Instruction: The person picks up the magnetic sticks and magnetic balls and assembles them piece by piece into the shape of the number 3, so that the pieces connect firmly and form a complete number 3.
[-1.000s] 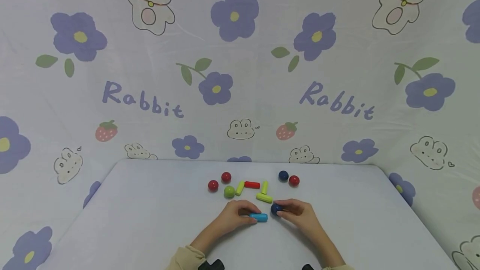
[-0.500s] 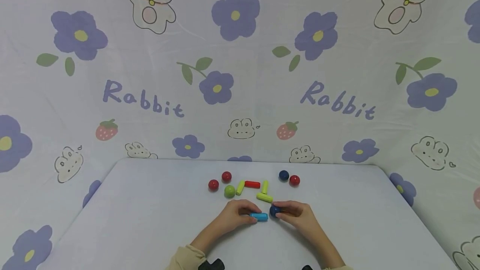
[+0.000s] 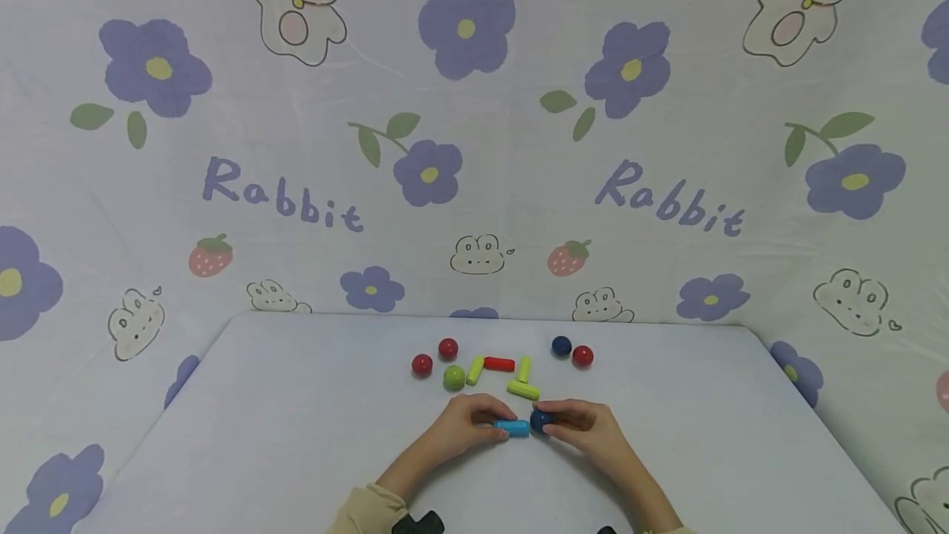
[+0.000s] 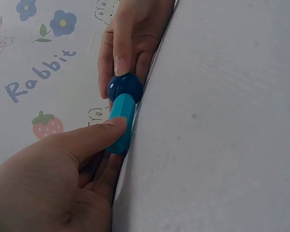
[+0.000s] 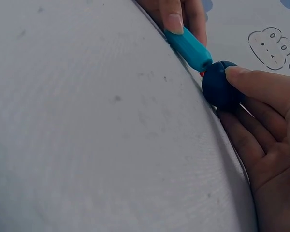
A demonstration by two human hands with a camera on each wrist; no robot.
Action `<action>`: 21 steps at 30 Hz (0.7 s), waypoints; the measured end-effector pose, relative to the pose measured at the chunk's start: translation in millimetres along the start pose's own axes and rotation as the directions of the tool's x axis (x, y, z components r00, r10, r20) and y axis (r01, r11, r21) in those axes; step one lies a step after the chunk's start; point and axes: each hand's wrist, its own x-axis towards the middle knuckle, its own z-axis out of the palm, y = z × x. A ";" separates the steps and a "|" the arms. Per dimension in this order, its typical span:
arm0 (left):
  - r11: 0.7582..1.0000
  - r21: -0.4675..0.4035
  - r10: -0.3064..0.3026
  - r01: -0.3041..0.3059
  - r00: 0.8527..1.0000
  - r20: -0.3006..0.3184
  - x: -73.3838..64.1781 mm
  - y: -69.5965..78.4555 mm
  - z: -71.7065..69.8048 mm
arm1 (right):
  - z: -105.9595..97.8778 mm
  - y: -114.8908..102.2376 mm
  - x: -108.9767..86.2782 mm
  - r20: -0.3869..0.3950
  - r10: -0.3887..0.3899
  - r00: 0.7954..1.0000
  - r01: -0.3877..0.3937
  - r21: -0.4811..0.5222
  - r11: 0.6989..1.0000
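My left hand [image 3: 465, 425] pinches a light blue ribbed rod [image 3: 516, 428] between thumb and fingers, its free end pointing right. From the other side my right hand [image 3: 591, 425] pinches a dark blue ball [image 3: 540, 421], thumb on its near side. The ball sits right at the rod's free end, low over the white table. In the left wrist view the rod [image 4: 122, 121] overlaps the lower part of the ball [image 4: 126, 87]. The right wrist view shows the rod's end [image 5: 201, 60] up against the ball [image 5: 219, 88].
Beyond the hands lie yellow-green rods [image 3: 523, 391] and a red rod [image 3: 499, 364]. Left of them are a green ball [image 3: 454, 377] and red balls [image 3: 422, 365]. Another dark blue ball [image 3: 561, 345] and a red ball [image 3: 582, 356] are at the back right. A patterned cloth [image 3: 504, 122] hangs behind the table [image 3: 296, 402].
My right hand has brought the dark blue ball a little left and toward me, closing the gap to the light blue rod. The left hand has stayed nearly still.
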 end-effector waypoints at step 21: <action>1.000 -0.012 0.013 -0.013 1.000 -0.008 0.0 -0.5 1.3 | 1.7 -1.1 -1.7 0.006 0.011 1.000 -0.011 0.005 1.000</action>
